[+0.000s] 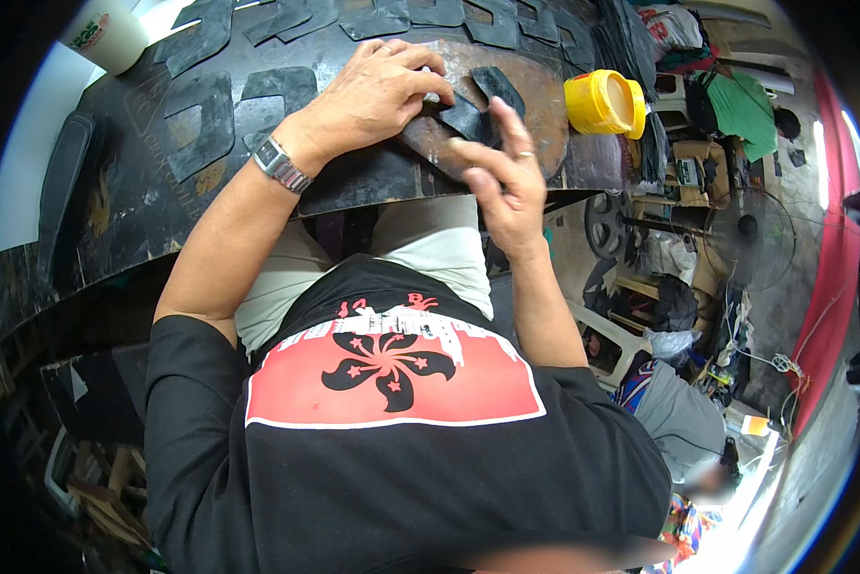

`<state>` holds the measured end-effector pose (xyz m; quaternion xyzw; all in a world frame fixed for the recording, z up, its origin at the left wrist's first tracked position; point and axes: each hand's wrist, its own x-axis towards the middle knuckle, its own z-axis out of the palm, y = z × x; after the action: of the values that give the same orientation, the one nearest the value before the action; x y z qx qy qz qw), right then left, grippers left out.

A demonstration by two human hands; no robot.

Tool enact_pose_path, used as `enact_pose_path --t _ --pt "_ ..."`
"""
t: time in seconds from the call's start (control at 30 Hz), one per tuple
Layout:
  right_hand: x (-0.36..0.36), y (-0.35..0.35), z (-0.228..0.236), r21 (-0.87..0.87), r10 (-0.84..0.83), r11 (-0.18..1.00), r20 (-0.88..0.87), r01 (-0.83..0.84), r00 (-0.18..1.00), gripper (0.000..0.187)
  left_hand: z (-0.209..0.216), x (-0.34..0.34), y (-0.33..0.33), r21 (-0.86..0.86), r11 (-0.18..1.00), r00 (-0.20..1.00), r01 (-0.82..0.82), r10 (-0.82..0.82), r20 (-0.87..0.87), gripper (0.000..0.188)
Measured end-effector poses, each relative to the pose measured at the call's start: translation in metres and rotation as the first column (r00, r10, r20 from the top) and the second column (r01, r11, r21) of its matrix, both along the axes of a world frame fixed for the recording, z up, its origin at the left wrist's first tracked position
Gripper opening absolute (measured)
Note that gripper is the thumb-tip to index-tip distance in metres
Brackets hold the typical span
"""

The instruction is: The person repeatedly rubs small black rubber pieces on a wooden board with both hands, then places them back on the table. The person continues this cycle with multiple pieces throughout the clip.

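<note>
On a brown, worn board [549, 143] at the table's front lies a black, flat, leather-like piece [465, 119], its right end bending up. My left hand [377, 100] reaches in from the left, fingers curled, with the thumb and index finger gripping the left end of that piece. Just right of it my right hand [511, 187] is raised with fingers apart and nothing visible in them; the index finger overlaps the piece in view, and I cannot tell if it touches. A yellow tub [593, 103] with a tan-coloured inside lies right of the board.
Several black frame-shaped cutouts [200, 124] lie along the left and far side of the dark table [133, 206]. A white cup [110, 36] stands at the far left. Dark sheets [621, 48] are stacked beyond the tub. At right are a fan [748, 225] and a person in grey [674, 411].
</note>
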<state>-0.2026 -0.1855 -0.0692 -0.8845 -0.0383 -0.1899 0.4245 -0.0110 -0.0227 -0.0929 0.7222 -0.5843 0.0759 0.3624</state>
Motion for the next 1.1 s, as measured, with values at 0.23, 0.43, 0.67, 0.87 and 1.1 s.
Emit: enact_pose_path --t 0.23,0.43,0.67,0.87,1.1 --pt "-0.007 -0.034 0.002 -0.050 -0.374 0.926 -0.011 0.373 0.927 0.054 0.004 -0.005 -0.001 0.006 1.000 1.000 -0.023 0.023 -0.014 0.016" --pt "-0.011 -0.041 -0.013 -0.467 -0.407 0.831 -0.139 0.302 0.903 0.062 0.003 -0.013 -0.007 -0.027 0.997 0.997 -0.074 0.075 0.018 0.022" --pt "-0.021 -0.021 -0.012 -0.591 -0.380 0.777 -0.162 0.219 0.911 0.067 0.005 -0.016 -0.007 -0.009 0.996 0.996 -0.083 0.083 -0.036 0.042" --pt "-0.021 -0.003 -0.007 -0.611 -0.337 0.773 -0.169 0.170 0.926 0.067 0.004 -0.016 -0.009 -0.087 0.990 0.993 -0.107 0.103 -0.050 0.051" --pt "-0.013 0.011 -0.009 -0.623 -0.302 0.768 -0.150 0.147 0.941 0.067 0.004 -0.009 -0.006 -0.065 0.996 0.993 -0.068 0.061 -0.098 0.042"
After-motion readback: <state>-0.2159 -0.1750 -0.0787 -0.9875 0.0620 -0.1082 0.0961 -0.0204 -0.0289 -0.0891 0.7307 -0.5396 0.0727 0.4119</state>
